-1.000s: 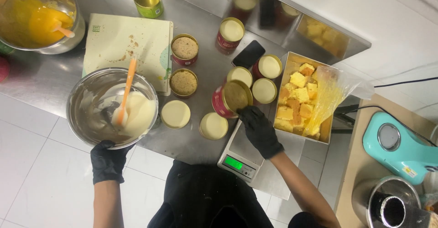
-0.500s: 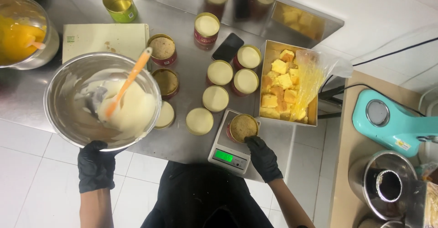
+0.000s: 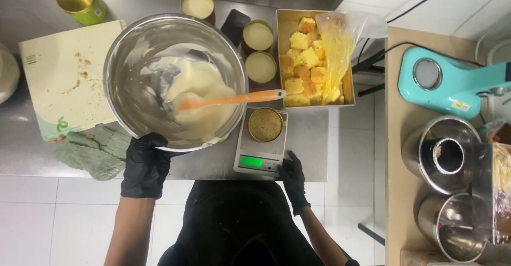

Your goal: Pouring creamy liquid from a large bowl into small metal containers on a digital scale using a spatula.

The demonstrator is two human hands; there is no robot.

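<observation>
On the steel worktop [image 3: 314, 154], centre frame: big steel mixing bowl [image 3: 133, 63] with pale cream batter [image 3: 199, 103] pooled on its right side. Orange spatula [image 3: 231, 99] lies in the batter, handle sticking out over the right rim toward the scale.

Left hand [image 3: 145, 165], black glove, grips the bowl's near rim; fingers curled over the edge, pinching the rim. Bowl looks tilted and lifted toward the camera, can't tell if the base is touching the worktop.

Right hand [image 3: 292, 179], black glove, sits at the near right corner of the small digital scale [image 3: 261, 148], touching or just beside it. Fingers loosely curled, holding nothing. Scale display lit green.

On the scale platform: one round tin [image 3: 265, 125], open, filled with a brown crumb layer.

Just beyond the scale: two tins [image 3: 258, 36] topped with cream, one behind the other. Another cream-topped tin [image 3: 197, 4] further back, dark phone [image 3: 235, 25] between them.

Right of those: rectangular tray [image 3: 282, 58] of yellow cake cubes, with a clear piping bag [image 3: 340, 47] smeared yellow lying over it.

Left of bowl: pale cutting board [image 3: 64, 79] with crumbs, green cloth [image 3: 93, 149] at its near edge, empty green tin [image 3: 80, 1] behind.

Side counter, right: teal mixer [image 3: 452, 82], steel canisters [image 3: 442, 151].
</observation>
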